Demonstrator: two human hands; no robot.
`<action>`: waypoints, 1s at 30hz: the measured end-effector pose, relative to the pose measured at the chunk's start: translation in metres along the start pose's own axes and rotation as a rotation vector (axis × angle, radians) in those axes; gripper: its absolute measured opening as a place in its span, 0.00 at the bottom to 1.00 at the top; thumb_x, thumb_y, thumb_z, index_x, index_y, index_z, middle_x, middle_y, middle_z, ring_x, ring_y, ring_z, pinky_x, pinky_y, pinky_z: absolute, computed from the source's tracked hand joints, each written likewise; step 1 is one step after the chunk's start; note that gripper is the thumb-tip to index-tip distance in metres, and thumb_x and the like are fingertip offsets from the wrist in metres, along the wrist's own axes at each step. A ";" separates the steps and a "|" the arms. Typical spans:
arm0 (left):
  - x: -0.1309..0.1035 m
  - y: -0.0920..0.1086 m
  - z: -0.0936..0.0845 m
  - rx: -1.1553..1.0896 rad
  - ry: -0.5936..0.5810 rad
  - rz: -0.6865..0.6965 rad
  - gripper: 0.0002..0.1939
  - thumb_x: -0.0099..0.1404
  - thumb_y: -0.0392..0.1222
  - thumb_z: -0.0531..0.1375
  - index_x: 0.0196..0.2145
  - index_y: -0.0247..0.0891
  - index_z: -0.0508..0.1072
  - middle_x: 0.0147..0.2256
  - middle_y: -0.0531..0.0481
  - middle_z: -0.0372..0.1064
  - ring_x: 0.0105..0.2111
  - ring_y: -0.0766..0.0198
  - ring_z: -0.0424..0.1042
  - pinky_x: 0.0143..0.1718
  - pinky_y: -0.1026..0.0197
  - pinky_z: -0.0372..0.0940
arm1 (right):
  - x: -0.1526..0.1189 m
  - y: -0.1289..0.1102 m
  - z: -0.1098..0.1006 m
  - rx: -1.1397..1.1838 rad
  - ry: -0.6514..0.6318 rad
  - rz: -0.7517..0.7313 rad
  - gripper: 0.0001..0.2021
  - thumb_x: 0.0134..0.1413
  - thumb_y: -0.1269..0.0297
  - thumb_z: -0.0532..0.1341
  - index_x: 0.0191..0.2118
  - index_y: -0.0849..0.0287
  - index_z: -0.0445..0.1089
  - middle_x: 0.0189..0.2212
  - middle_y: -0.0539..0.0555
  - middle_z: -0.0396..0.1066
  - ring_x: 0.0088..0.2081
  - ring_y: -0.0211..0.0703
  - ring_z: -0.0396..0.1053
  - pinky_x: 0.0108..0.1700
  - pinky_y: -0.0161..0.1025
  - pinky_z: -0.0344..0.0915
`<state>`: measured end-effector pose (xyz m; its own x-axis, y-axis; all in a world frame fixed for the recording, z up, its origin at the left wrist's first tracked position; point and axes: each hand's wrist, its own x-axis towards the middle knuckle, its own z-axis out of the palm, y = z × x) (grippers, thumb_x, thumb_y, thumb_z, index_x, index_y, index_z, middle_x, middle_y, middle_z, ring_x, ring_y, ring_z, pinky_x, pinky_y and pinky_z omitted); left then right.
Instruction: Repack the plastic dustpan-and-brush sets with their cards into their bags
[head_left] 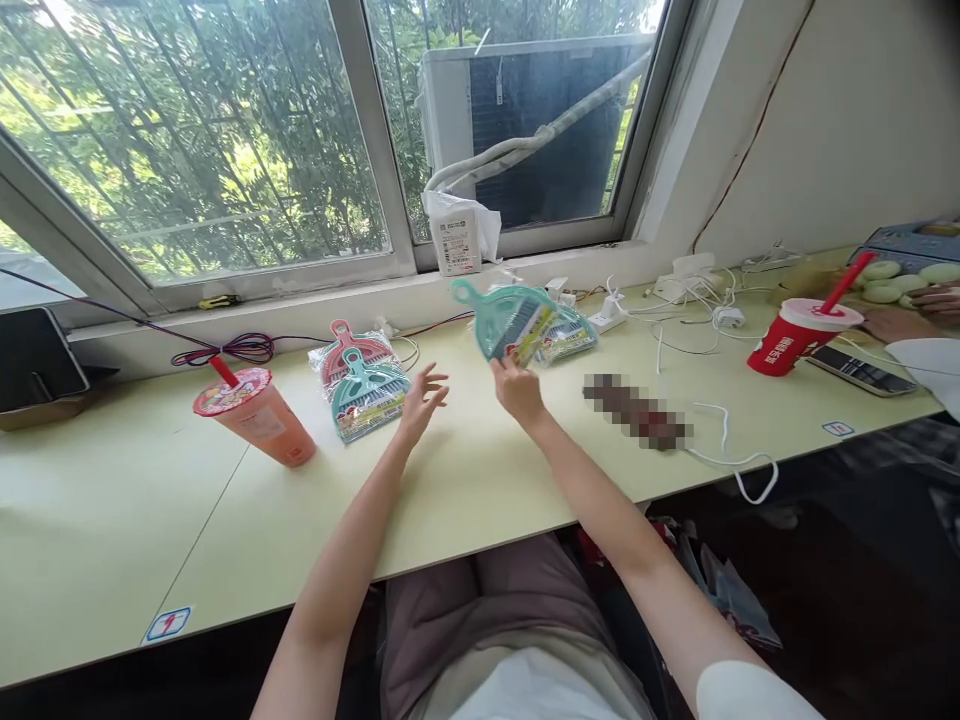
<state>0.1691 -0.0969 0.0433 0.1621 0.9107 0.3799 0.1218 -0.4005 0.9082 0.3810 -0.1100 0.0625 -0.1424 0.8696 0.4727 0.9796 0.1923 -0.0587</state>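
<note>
My right hand (517, 388) grips the lower edge of a teal mini dustpan and brush set (496, 318), lifted and tilted above the table. Behind it, partly covered, lies another packaged teal set (568, 338). With fingers apart and nothing in them, my left hand (422, 402) hovers beside a teal dustpan set in clear wrap (367, 398). That set overlaps a pink wrapped dustpan set (358, 352) lying farther back.
An orange drink cup (262, 420) stands left, a tablet (37, 350) beyond it. To the right are a blurred-out brown object (637, 412), a white cable (739, 460), a red cup (795, 340), a phone (859, 370) and another person's hand (941, 298). A white box (456, 245) sits on the sill.
</note>
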 end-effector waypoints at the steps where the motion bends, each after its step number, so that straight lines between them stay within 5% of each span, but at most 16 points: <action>1: 0.000 0.002 0.007 -0.156 -0.034 -0.052 0.35 0.57 0.54 0.63 0.58 0.41 0.60 0.49 0.41 0.68 0.42 0.59 0.71 0.36 0.60 0.67 | -0.003 -0.011 0.003 0.021 -0.017 -0.090 0.19 0.63 0.73 0.42 0.50 0.60 0.66 0.43 0.63 0.69 0.38 0.47 0.69 0.37 0.38 0.58; 5: -0.002 -0.002 0.021 -0.389 0.080 -0.252 0.36 0.55 0.51 0.66 0.58 0.42 0.60 0.47 0.43 0.71 0.45 0.58 0.71 0.43 0.57 0.67 | -0.011 -0.046 0.019 0.117 -0.087 -0.374 0.17 0.65 0.72 0.43 0.49 0.59 0.66 0.40 0.61 0.70 0.37 0.44 0.69 0.35 0.36 0.56; 9: -0.003 -0.010 0.013 -0.414 0.214 -0.377 0.29 0.54 0.48 0.67 0.51 0.37 0.67 0.38 0.47 0.73 0.38 0.60 0.73 0.40 0.58 0.68 | -0.011 -0.053 0.030 0.309 -0.092 -0.381 0.13 0.67 0.60 0.47 0.43 0.59 0.67 0.38 0.57 0.72 0.36 0.42 0.70 0.34 0.34 0.55; 15: 0.003 -0.010 0.001 -0.540 0.187 -0.326 0.21 0.56 0.48 0.65 0.44 0.34 0.70 0.30 0.50 0.72 0.35 0.61 0.73 0.43 0.54 0.70 | 0.001 -0.031 0.039 0.812 0.057 0.105 0.10 0.64 0.59 0.51 0.43 0.58 0.64 0.31 0.51 0.72 0.31 0.38 0.69 0.32 0.33 0.60; 18: 0.004 -0.010 -0.005 -0.540 0.185 -0.345 0.18 0.57 0.47 0.65 0.42 0.34 0.71 0.25 0.52 0.69 0.32 0.60 0.73 0.43 0.51 0.71 | 0.010 -0.020 0.046 1.164 0.031 0.304 0.09 0.60 0.58 0.55 0.40 0.59 0.66 0.28 0.50 0.71 0.29 0.37 0.68 0.27 0.31 0.63; 25: 0.000 -0.010 -0.008 -0.532 -0.119 -0.370 0.25 0.60 0.50 0.62 0.53 0.39 0.68 0.42 0.44 0.74 0.42 0.54 0.74 0.44 0.47 0.70 | 0.020 -0.010 0.053 1.757 -0.099 0.591 0.07 0.49 0.67 0.67 0.31 0.60 0.67 0.28 0.50 0.74 0.30 0.35 0.73 0.39 0.35 0.73; 27: 0.003 -0.013 -0.006 -0.518 -0.074 -0.364 0.25 0.62 0.55 0.60 0.52 0.38 0.68 0.43 0.43 0.74 0.43 0.53 0.73 0.44 0.47 0.70 | 0.020 -0.010 0.051 1.806 -0.114 0.656 0.09 0.46 0.69 0.69 0.30 0.60 0.67 0.27 0.50 0.75 0.29 0.36 0.74 0.40 0.37 0.74; 30: 0.010 -0.020 -0.008 -0.515 0.141 -0.373 0.25 0.64 0.59 0.56 0.48 0.37 0.70 0.40 0.43 0.74 0.42 0.56 0.74 0.43 0.51 0.71 | 0.019 -0.010 0.046 1.838 -0.117 0.629 0.12 0.43 0.70 0.71 0.31 0.60 0.66 0.26 0.50 0.75 0.29 0.38 0.74 0.40 0.40 0.75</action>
<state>0.1604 -0.0787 0.0304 0.0654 0.9978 0.0105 -0.3455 0.0128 0.9383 0.3623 -0.0738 0.0316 0.0299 0.9992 -0.0262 -0.4209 -0.0112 -0.9070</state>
